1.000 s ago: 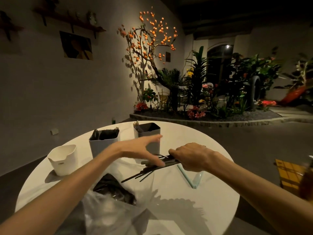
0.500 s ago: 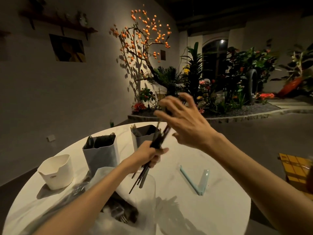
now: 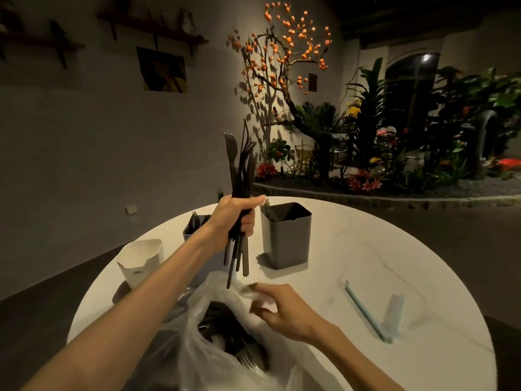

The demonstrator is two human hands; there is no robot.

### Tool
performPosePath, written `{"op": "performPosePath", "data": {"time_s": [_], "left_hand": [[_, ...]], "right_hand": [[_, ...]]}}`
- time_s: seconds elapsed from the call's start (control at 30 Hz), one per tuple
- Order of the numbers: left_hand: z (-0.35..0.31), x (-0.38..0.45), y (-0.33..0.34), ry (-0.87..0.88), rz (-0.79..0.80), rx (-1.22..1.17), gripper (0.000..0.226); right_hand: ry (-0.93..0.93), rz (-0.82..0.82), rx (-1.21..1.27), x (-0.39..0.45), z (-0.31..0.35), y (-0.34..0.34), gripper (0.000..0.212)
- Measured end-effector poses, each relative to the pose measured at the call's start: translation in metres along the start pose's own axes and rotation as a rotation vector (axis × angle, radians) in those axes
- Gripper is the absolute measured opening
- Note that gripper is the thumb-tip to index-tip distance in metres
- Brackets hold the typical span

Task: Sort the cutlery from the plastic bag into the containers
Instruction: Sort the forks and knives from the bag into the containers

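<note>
- Left hand (image 3: 235, 214): raised above the desk (image 3: 366, 266), fingers curled tightly round a bundle of black cutlery (image 3: 239, 198); fork tines point to 12 o'clock, handles hang toward 6 o'clock below the fist.
- Right hand (image 3: 279, 309): low, at the mouth of the plastic bag (image 3: 225, 348); fingers bent and blurred by motion, so whether they pinch the film or hold nothing cannot be told.
- Plastic bag: translucent, slumped at the 6 o'clock edge of the desk, its mouth open toward 12 o'clock; more black cutlery (image 3: 234, 337) lies inside, a fork head visible near the bottom.
- Dark grey container (image 3: 287, 238): upright at 12 o'clock from the bag, just to 3 o'clock of the left hand; a few pieces stand in its far-left corner.
- Light grey container (image 3: 194, 224): partly hidden behind the left forearm, at 9 o'clock of the dark one; black forks stand in it.
- White container (image 3: 141, 262): at 9 o'clock of the light grey one, near the desk edge; its contents are not visible.
- Pale blue bag clip (image 3: 375, 314): lying open on the desk at 3 o'clock of the right hand, well apart from the containers.
</note>
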State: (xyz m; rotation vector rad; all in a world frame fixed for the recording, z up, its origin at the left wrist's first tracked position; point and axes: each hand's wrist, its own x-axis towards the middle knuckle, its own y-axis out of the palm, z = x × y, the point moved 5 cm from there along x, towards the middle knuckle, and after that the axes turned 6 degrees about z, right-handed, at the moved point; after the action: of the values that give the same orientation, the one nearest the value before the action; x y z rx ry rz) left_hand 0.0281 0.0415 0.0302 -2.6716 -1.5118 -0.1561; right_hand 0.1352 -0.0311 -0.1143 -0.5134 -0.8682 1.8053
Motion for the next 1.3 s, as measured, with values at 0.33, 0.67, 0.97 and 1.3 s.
{"op": "performPosePath", "data": {"time_s": [0.33, 0.67, 0.97, 1.3], "left_hand": [[0.068, -0.006, 0.013, -0.086, 0.057, -0.045, 0.04], [0.144, 0.002, 0.064, -0.078, 0.025, -0.027, 0.004], [0.183, 0.001, 0.06, -0.239, 0.132, -0.151, 0.015], [0.183, -0.001, 0.061, -0.209, 0.188, -0.263, 0.031]], "right_hand": [[0.279, -0.019, -0.002, -0.028, -0.071, -0.047, 0.042], [0.065, -0.431, 0.596, 0.005, -0.036, -0.049, 0.059], [0.164, -0.51, 0.7, 0.016, -0.073, -0.045, 0.035], [0.144, -0.586, 0.864, 0.01, -0.078, -0.049, 0.024]]}}
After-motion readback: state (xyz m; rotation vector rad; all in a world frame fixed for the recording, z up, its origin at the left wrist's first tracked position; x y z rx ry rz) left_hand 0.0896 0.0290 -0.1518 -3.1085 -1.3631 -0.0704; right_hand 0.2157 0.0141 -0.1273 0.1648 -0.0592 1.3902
